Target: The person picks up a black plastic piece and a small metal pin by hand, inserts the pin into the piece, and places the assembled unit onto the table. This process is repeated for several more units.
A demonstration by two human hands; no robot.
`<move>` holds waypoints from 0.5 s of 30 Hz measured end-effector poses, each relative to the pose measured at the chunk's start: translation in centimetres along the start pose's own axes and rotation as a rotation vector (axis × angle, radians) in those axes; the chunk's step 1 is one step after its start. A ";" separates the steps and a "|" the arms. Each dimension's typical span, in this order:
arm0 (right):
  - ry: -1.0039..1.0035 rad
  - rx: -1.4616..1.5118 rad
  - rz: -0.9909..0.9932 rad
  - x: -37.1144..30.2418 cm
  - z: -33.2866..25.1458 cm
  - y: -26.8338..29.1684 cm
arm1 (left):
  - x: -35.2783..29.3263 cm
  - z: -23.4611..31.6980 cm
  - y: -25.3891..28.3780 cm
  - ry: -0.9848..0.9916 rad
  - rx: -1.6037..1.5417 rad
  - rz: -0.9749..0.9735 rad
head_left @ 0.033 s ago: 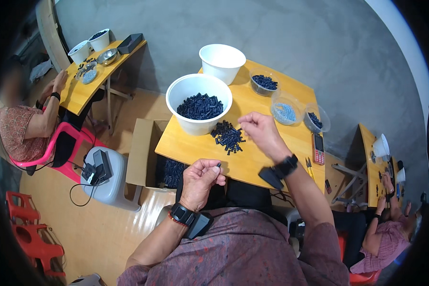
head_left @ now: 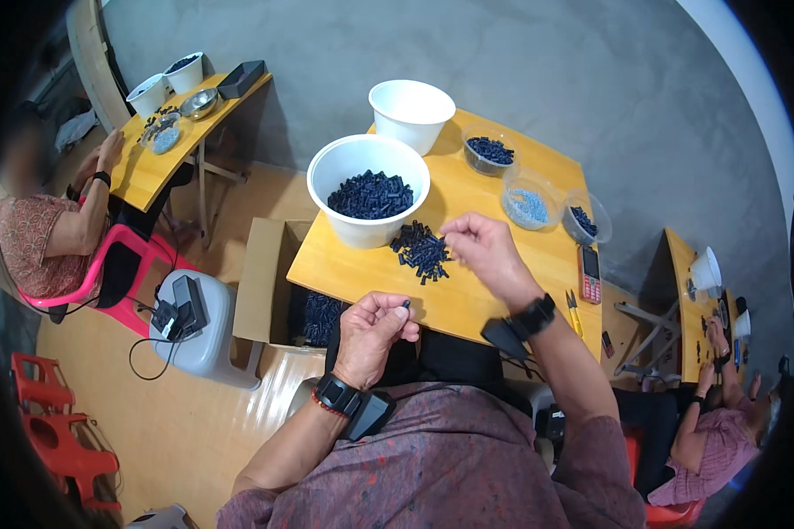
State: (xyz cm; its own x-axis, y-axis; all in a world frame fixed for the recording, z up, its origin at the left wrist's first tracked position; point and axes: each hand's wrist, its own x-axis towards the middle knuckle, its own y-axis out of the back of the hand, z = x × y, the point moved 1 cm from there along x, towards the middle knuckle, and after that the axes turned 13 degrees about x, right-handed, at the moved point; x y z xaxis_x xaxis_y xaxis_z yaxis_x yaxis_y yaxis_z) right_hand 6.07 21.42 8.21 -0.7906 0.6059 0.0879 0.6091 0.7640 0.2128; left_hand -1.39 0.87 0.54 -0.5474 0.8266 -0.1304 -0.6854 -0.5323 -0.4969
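Observation:
Near the front edge of the wooden table, my left hand is closed, pinching a small black tubular piece between thumb and index finger. Over the table, my right hand is closed in a pinch beside a loose pile of black tubular pieces. Whatever its fingertips hold is too small to make out. Behind the pile stands a white tub with many more of the black pieces. A second white tub is at the back, and its bottom is hidden.
Clear bowls hold black pieces, pale blue bits and more black parts. A red phone and yellow-handled pliers lie at right. Below left is a cardboard box. Co-workers sit left and right.
My right hand has shifted very slightly toward me. My left hand stays in place with the small black piece.

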 end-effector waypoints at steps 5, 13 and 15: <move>-0.048 0.446 -0.150 -5.8 0.6 -1.3 | -0.3 -0.1 -1.0 0.005 -0.027 -0.073; 0.067 0.430 -0.136 -8.4 0.9 -2.8 | -0.6 0.0 -1.3 0.036 0.011 -0.178; 0.069 0.421 -0.120 -8.5 1.1 -2.9 | -0.6 0.0 -1.3 0.038 -0.001 -0.166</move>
State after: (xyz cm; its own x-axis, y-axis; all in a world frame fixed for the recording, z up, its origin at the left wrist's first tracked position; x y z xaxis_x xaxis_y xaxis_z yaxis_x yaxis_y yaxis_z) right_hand 11.08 14.26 5.80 -0.8511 0.5017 0.1543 0.4733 0.8606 -0.1880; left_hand -0.16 1.05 1.26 -0.4079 0.9097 -0.0785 -0.7648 -0.3874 -0.5148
